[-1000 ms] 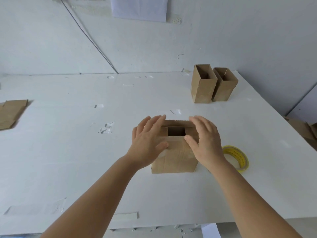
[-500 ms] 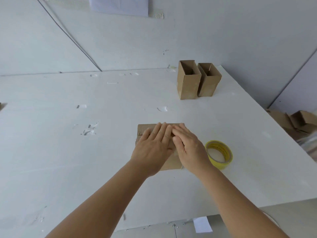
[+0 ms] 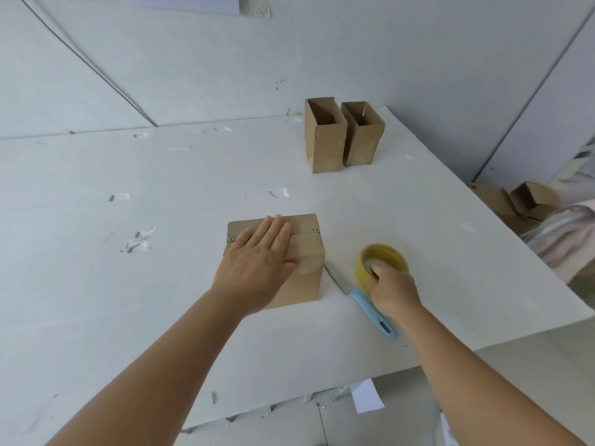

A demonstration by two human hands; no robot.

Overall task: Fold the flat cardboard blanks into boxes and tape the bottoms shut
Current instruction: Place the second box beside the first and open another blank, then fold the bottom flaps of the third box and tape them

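Left hand flat on box

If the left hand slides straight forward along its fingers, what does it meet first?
The left hand lies flat on the box, fingers pointing away and slightly right. Past the box's far edge the table looks bare; the two standing boxes seem further right.

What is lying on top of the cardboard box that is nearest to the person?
The left hand lies flat on the nearest box, pressing its folded flaps down. Part of the flap seam shows beside the fingers; the rest is covered by the hand. No tape is visible across it.
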